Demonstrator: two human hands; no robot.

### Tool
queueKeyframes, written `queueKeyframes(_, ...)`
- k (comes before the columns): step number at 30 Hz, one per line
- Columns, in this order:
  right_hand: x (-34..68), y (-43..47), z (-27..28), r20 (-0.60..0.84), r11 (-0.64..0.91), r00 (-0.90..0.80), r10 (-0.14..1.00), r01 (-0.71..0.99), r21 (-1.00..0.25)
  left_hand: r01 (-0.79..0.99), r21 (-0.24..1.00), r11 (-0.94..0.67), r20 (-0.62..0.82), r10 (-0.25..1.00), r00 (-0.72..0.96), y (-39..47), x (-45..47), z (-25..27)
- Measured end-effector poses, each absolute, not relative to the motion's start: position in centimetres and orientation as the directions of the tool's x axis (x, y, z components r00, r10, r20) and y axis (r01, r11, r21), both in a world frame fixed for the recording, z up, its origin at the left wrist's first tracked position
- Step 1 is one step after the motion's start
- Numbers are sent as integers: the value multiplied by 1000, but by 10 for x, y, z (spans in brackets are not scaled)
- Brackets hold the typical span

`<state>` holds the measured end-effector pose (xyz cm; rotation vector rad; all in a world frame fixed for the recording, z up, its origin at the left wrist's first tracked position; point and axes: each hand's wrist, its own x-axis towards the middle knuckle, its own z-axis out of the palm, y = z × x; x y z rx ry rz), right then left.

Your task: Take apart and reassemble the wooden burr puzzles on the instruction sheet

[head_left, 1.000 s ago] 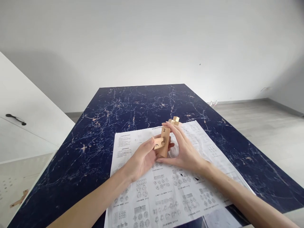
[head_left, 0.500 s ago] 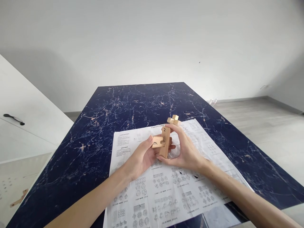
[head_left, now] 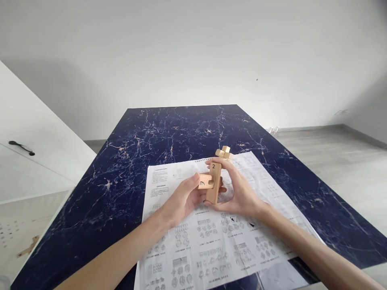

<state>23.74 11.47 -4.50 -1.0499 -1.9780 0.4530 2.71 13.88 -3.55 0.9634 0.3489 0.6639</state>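
My left hand (head_left: 184, 199) is closed on a notched wooden puzzle piece marked 3 (head_left: 204, 182), its thumb pressing on the near face. Upright beside it, a wooden puzzle piece marked 2 (head_left: 215, 185) is gripped between the thumb and fingers of my right hand (head_left: 242, 193). The notched end of piece 3 meets the side of piece 2, so the two lie crosswise. Some left fingertips show behind piece 2. Both hands are above a printed instruction sheet (head_left: 169, 189) with rows of small puzzle diagrams.
An assembled wooden burr puzzle (head_left: 224, 153) stands at the sheet's far edge, just beyond my right hand. The dark blue marble-patterned table (head_left: 172, 133) reaches toward a pale wall. A white cabinet (head_left: 36, 133) with a black handle is at the left.
The whole view has shifted slightly. My hands keep hold of both pieces, and their crosswise arrangement looks almost the same, with piece 2 turned very slightly.
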Motion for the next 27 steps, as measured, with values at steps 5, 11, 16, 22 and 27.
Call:
queueKeyframes(5, 235, 113, -44, 538, 585, -259, 802, 520, -622, -376, 833, 406, 30, 644, 764, 137, 28, -35)
queueKeyframes(11, 233, 115, -43, 571, 594, -231, 788, 529, -606, -410, 800, 439, 23, 660, 751, 139, 27, -40)
queueKeyframes(16, 236, 116, -42, 552, 580, -236, 800, 543, -607, -441, 775, 453, 21, 679, 734, 139, 27, -39)
queueKeyframes(22, 234, 116, -38, 570, 611, -263, 779, 524, -593, -442, 771, 458, 7, 688, 725, 139, 27, -38)
queueKeyframes(27, 232, 117, -36, 606, 640, -266, 750, 526, -560, -445, 770, 457, 6, 692, 722, 141, 26, -39)
